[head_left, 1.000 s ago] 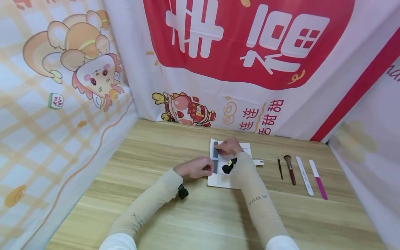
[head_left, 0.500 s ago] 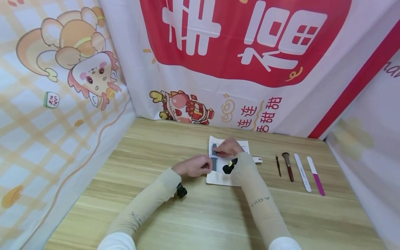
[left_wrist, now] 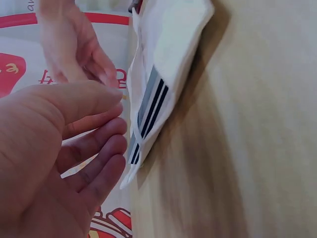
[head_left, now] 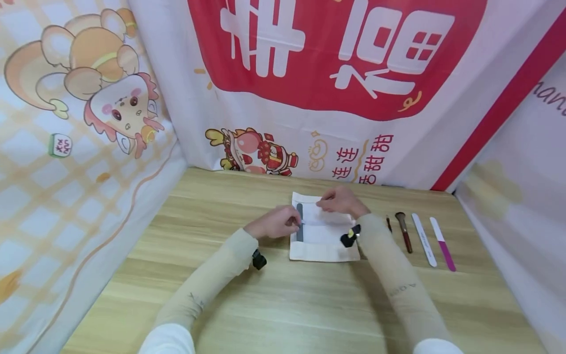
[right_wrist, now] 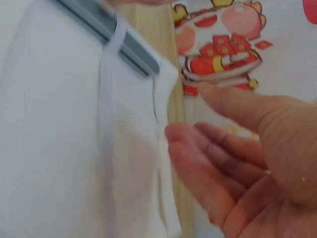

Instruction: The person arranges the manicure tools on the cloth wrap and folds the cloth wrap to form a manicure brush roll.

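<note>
A white fabric pouch (head_left: 325, 251) lies unfolded on the wooden table. Grey nail files (head_left: 299, 211), dark-striped along the edge in the left wrist view, sit at its left side under an elastic band (right_wrist: 106, 124) that crosses the pouch. My left hand (head_left: 276, 222) hovers at the pouch's left edge beside the files. Its fingers are loosely bent, with nothing seen between them in the left wrist view. Over the pouch's far edge is my right hand (head_left: 340, 200); thumb and fingers are apart and hold nothing in the right wrist view.
To the right of the pouch lie a thin dark brush (head_left: 389, 224), a wider makeup brush (head_left: 404, 232), a white nail file (head_left: 423, 240) and a white-and-purple nail file (head_left: 443, 244). Printed cloth (head_left: 265, 118) hangs behind the table and along its sides.
My right hand has let go of the grey files and moved right along the pouch. My left hand has shifted slightly upward along the pouch's left side. The head view has turned a little.
</note>
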`<state>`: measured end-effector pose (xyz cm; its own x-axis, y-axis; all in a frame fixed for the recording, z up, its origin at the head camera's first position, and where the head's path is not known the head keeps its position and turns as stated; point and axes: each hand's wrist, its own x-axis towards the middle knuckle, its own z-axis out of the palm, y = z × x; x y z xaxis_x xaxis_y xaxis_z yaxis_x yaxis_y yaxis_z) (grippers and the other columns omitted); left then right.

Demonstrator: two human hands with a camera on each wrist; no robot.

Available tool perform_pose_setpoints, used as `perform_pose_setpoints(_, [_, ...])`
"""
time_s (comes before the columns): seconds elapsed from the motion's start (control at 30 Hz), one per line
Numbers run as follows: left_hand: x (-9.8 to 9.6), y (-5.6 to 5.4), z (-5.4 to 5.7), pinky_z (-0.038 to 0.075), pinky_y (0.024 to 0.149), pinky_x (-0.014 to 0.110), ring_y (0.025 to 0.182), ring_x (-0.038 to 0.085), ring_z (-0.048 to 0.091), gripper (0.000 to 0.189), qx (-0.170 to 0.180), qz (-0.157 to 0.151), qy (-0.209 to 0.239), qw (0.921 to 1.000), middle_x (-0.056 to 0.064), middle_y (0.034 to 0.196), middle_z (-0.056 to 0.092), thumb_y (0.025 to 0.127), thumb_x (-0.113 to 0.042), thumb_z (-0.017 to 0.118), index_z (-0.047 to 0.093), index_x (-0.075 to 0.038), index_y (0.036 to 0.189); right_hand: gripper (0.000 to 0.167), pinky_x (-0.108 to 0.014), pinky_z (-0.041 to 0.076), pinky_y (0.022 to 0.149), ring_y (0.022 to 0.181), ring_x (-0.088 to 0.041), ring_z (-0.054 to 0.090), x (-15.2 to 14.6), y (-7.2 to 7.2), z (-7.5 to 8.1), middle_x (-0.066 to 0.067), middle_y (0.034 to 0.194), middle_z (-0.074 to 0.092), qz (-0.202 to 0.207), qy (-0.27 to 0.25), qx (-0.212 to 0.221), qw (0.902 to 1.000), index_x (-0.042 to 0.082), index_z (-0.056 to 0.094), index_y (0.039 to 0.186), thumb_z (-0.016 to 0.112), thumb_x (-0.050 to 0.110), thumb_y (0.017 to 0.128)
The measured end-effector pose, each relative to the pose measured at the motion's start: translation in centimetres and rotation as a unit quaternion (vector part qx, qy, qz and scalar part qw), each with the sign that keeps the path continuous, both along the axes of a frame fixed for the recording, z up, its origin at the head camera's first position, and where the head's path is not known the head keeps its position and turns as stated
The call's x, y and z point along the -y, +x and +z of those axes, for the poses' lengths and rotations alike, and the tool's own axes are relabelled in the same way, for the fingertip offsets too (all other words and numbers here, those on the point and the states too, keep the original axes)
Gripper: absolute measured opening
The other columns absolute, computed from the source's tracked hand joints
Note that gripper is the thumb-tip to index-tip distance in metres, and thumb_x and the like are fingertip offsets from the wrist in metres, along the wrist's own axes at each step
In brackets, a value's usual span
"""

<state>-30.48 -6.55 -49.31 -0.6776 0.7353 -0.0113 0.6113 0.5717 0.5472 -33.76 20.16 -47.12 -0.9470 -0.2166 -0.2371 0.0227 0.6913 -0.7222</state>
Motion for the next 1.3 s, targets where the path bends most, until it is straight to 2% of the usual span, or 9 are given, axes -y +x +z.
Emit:
perform_pose_setpoints(0.17, [-0.9, -1.5, 0.6, 0.055, 0.096, 0.037, 0.104, 0.02, 0.062, 0.019, -0.015, 0.038, 0.005, 0.9992, 0.006, 0.116, 0.068, 0.101, -0.012, 0.069, 0.073, -0.006, 0.118, 0.034, -0.041, 0.059, 0.089, 0.101, -0.027, 0.074, -6.6, 1.2, 2.2, -0.014, 0.111, 0.078, 0.046, 0.048, -0.096, 0.9932, 0.004, 0.076, 0.118, 0.075, 0.032, 0.099])
perform_pose_setpoints(0.33, [-2.0, -2.5, 0.5, 0.055, 0.097, 0.039, 0.106, 0.024, 0.064, 0.02, -0.028, 0.03, -0.012, 0.9991, 0.012, 0.117, 0.069, 0.1, -0.009, 0.07, 0.074, -0.002, 0.119, 0.039, -0.042, 0.058, 0.088, 0.104, -0.031, 0.071, -13.4, 3.3, 3.6, -0.021, 0.116, 0.075, 0.032, 0.106, -0.119, 0.9867, -0.002, 0.072, 0.122, 0.072, 0.03, 0.101])
perform_pose_setpoints(0.5, [-3.2, -3.1, 0.1, 0.055, 0.096, 0.038, 0.104, 0.023, 0.063, 0.02, -0.03, 0.018, -0.035, 0.9988, 0.01, 0.116, 0.069, 0.101, -0.01, 0.069, 0.074, -0.004, 0.119, 0.037, -0.039, 0.057, 0.08, 0.095, -0.032, 0.07, -20.0, 5.0, 3.3, -0.022, 0.109, 0.076, -0.003, 0.149, -0.147, 0.9778, -0.005, 0.073, 0.116, 0.075, 0.028, 0.098])
perform_pose_setpoints(0.6, [-3.9, -3.4, -0.4, 0.054, 0.094, 0.036, 0.099, 0.021, 0.06, 0.016, -0.038, 0.008, -0.043, 0.9983, 0.008, 0.112, 0.069, 0.101, -0.01, 0.069, 0.075, -0.006, 0.115, 0.038, -0.046, 0.059, 0.081, 0.094, -0.034, 0.071, -23.0, 6.0, 2.6, -0.024, 0.107, 0.076, -0.022, 0.186, -0.154, 0.9701, -0.006, 0.074, 0.113, 0.077, 0.028, 0.097])
perform_pose_setpoints(0.7, [-4.2, -3.5, -0.6, 0.054, 0.093, 0.035, 0.097, 0.02, 0.058, 0.014, -0.04, 0.003, -0.047, 0.9981, 0.007, 0.109, 0.068, 0.101, -0.011, 0.069, 0.075, -0.006, 0.113, 0.038, -0.053, 0.059, 0.084, 0.094, -0.036, 0.072, -24.6, 6.6, 1.7, -0.025, 0.105, 0.076, -0.03, 0.207, -0.151, 0.9662, -0.007, 0.075, 0.111, 0.079, 0.028, 0.095])
perform_pose_setpoints(0.9, [-4.6, -3.3, -1.3, 0.053, 0.095, 0.034, 0.098, 0.019, 0.057, 0.012, -0.041, -0.001, -0.053, 0.9978, 0.005, 0.108, 0.068, 0.102, -0.012, 0.067, 0.076, -0.008, 0.11, 0.043, -0.055, 0.058, 0.086, 0.1, -0.041, 0.069, -26.0, 7.6, -0.1, -0.032, 0.113, 0.072, -0.061, 0.2, -0.095, 0.9733, -0.013, 0.07, 0.117, 0.077, 0.024, 0.095])
perform_pose_setpoints(1.03, [-4.7, -3.1, -1.4, 0.053, 0.095, 0.034, 0.097, 0.019, 0.058, 0.012, -0.047, -0.002, -0.055, 0.9974, 0.005, 0.107, 0.069, 0.102, -0.011, 0.067, 0.076, -0.008, 0.108, 0.04, -0.045, 0.058, 0.074, 0.089, -0.034, 0.069, -26.3, 8.0, -0.9, -0.029, 0.106, 0.074, -0.068, 0.21, -0.082, 0.9719, -0.012, 0.072, 0.113, 0.077, 0.024, 0.094])
perform_pose_setpoints(1.13, [-4.7, -3.0, -1.3, 0.053, 0.095, 0.034, 0.097, 0.019, 0.058, 0.012, -0.051, -0.003, -0.055, 0.9972, 0.006, 0.107, 0.069, 0.101, -0.01, 0.068, 0.077, -0.007, 0.108, 0.037, -0.035, 0.052, 0.065, 0.081, -0.026, 0.066, -26.4, 8.1, -1.5, -0.023, 0.099, 0.074, -0.067, 0.221, -0.072, 0.9702, -0.009, 0.074, 0.107, 0.076, 0.025, 0.093])
perform_pose_setpoints(1.3, [-4.5, -3.0, -1.0, 0.054, 0.094, 0.035, 0.096, 0.019, 0.059, 0.012, -0.051, -0.004, -0.05, 0.9975, 0.006, 0.107, 0.07, 0.1, -0.01, 0.069, 0.078, -0.007, 0.108, 0.032, -0.031, 0.047, 0.062, 0.078, -0.024, 0.063, -26.2, 8.0, -1.9, -0.018, 0.093, 0.075, -0.073, 0.223, -0.054, 0.9706, -0.006, 0.076, 0.1, 0.076, 0.025, 0.092])
